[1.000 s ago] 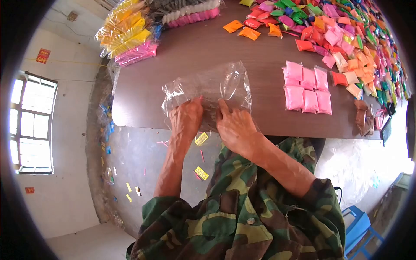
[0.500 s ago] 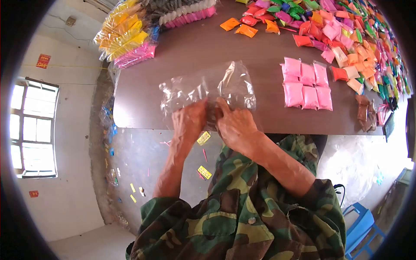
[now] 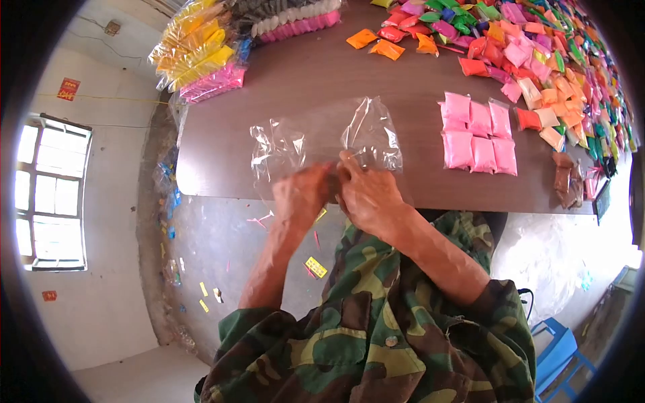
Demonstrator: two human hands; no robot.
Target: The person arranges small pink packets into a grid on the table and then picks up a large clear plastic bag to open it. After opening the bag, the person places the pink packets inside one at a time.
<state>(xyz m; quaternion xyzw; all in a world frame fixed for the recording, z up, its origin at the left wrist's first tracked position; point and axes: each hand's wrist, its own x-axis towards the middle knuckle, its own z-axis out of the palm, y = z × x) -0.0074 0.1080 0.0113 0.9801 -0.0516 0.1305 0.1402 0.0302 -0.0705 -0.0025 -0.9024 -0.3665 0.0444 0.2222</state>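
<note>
A clear plastic bag [image 3: 373, 131] lies spread on the near edge of the brown table, its film crinkled and shiny on both sides. My right hand [image 3: 371, 195] is closed on the bag's near edge, with thumb and index finger together. Close beside it, my left hand [image 3: 299, 195] is curled at the same edge, its fingertips a little blurred and pinching the film. To the right of my hands, pink packets [image 3: 470, 138] lie in two rows of three.
A heap of colourful small packets [image 3: 537, 67] covers the table's far right. Bagged yellow packs [image 3: 195, 50] and pink-and-white packs [image 3: 295, 25] stand at the far left. Loose orange packets [image 3: 388, 49] lie near the back. Brown packets [image 3: 568, 178] rest at the right edge. A blue stool [image 3: 557, 352] stands below right.
My left hand has shifted slightly right and toward me, nearer to my right hand. The right hand stays almost in place on the bag. The view has shifted slightly.
</note>
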